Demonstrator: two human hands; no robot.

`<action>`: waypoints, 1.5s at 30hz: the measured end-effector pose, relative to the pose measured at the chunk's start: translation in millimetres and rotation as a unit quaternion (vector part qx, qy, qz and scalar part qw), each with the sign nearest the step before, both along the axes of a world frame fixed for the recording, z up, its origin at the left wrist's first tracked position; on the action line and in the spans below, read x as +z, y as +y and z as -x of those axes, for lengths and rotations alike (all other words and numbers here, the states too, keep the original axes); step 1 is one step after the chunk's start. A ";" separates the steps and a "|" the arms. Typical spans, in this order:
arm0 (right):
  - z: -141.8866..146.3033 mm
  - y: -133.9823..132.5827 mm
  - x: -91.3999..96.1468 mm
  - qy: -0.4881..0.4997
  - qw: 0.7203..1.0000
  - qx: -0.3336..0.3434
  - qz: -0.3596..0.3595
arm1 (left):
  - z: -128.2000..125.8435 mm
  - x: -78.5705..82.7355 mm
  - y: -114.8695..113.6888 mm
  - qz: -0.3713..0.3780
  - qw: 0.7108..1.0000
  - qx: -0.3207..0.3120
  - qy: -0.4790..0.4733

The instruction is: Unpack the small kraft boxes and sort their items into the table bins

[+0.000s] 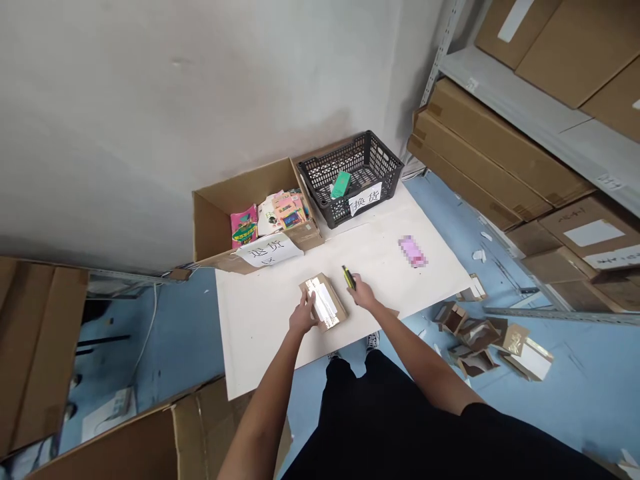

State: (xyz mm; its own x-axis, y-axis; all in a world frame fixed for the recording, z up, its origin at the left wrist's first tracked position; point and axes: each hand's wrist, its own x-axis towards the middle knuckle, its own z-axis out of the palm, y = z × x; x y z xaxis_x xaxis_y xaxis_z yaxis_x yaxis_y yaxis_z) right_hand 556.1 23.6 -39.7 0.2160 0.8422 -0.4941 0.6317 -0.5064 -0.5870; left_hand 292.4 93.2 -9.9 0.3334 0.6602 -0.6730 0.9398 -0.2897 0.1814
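A small brown cardboard parcel (327, 305) with a white label and shiny tape lies on the white board (260, 320) in front of me. My left hand (303, 316) rests on the parcel's left edge, fingers curled against it. My right hand (361, 292) is just right of the parcel, closed around a yellow and black utility knife (348, 276) whose tip points away from me.
Behind the board stand an open cardboard box (215, 220) with colourful packets and a paper sign, and a black plastic crate (367, 167) holding a green item (341, 185). A pink object (413, 251) lies at right. Emptied small boxes (480, 340) litter the blue floor. Shelving with cartons (500, 147) stands at right.
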 end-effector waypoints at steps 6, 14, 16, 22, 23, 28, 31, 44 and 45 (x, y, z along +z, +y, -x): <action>87.9 40.5 32.8 0.008 0.991 0.133 -0.027 | -1.9 2.3 -3.2 -0.003 1.000 0.004 -0.020; 107.6 60.8 39.3 -0.082 0.983 0.164 0.032 | 0.7 -7.4 -3.5 0.006 0.998 0.012 -0.067; 109.3 62.2 43.8 -0.102 0.978 0.176 0.042 | 2.8 -10.2 -3.5 0.004 0.997 0.010 -0.081; 125.9 47.9 47.0 -0.150 0.971 0.156 0.098 | 10.5 -19.4 -2.9 -0.001 0.995 0.001 -0.101; 128.5 43.8 47.1 -0.155 0.971 0.150 0.107 | 11.5 -20.5 -2.8 -0.002 0.995 0.001 -0.098; 136.6 29.9 54.7 -0.169 0.966 0.135 0.141 | 13.7 -21.8 -2.5 -0.019 0.996 -0.013 -0.084; 137.1 24.0 63.1 -0.169 0.962 0.138 0.164 | 13.4 -21.3 -2.3 -0.025 0.997 -0.021 -0.071; 117.3 -91.8 85.1 -0.164 0.950 0.165 0.209 | 3.0 -23.9 1.7 -0.030 0.997 -0.038 -0.053; 112.5 -101.7 84.6 -0.157 0.954 0.154 0.206 | 4.1 -24.4 2.1 -0.033 0.997 -0.044 -0.058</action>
State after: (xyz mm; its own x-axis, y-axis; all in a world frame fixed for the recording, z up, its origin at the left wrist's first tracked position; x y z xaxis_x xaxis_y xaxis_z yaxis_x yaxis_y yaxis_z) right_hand 443.7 -78.1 45.0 0.1823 0.6372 -0.7488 0.8992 -0.4162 -0.1353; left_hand 288.4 95.3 -34.3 0.4648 0.6670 -0.5823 0.8842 -0.3842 0.2656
